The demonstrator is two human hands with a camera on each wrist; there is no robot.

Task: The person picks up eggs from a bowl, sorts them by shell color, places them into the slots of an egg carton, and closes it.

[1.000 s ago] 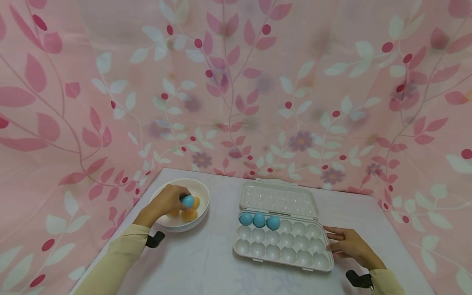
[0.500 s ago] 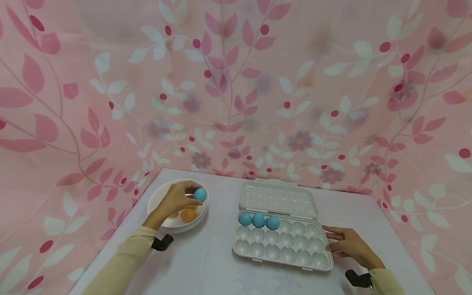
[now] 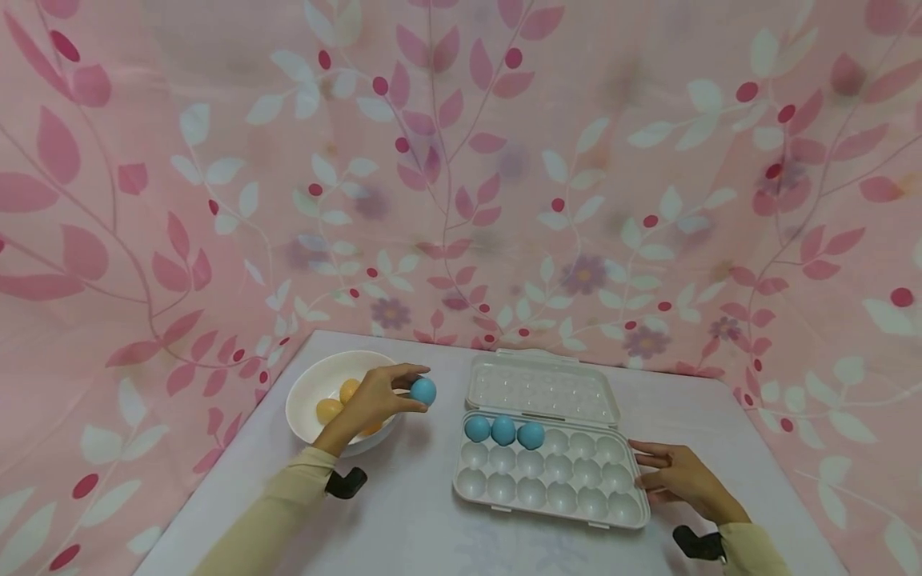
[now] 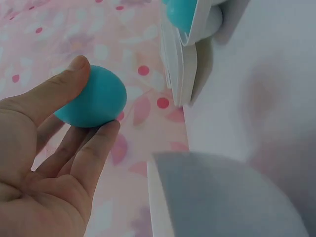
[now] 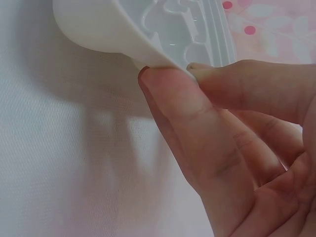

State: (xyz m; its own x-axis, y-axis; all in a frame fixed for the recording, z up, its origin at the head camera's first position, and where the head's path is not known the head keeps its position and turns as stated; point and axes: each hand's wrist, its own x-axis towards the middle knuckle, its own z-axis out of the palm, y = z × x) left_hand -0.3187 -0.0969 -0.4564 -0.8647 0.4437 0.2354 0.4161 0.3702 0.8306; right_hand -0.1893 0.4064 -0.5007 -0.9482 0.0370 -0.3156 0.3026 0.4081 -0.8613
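Observation:
My left hand [image 3: 379,394] pinches a blue egg [image 3: 423,391] between thumb and fingertips, just past the right rim of the white bowl [image 3: 301,390]. In the left wrist view the smooth egg [image 4: 101,98] shows between thumb and fingers. Yellow-orange eggs [image 3: 329,411] lie in the bowl, partly hidden by the hand. To the right is a white plastic egg box [image 3: 551,468], lid [image 3: 543,390] folded back. Three blue eggs [image 3: 503,430] fill the left of its back row. My right hand [image 3: 680,476] grips the box's right edge, pinching the rim [image 5: 170,69] in the right wrist view.
The white-covered table [image 3: 403,512] has its back edge against a pink floral cloth [image 3: 461,200], which also rises at both sides. A strip of tabletop separates the bowl from the egg box. Black wrist pieces [image 3: 347,483] sit below both hands.
My left hand has lifted the blue egg out of the bowl and carried it right, past the rim. More yellow-orange eggs show in the bowl. The right hand stays on the egg box.

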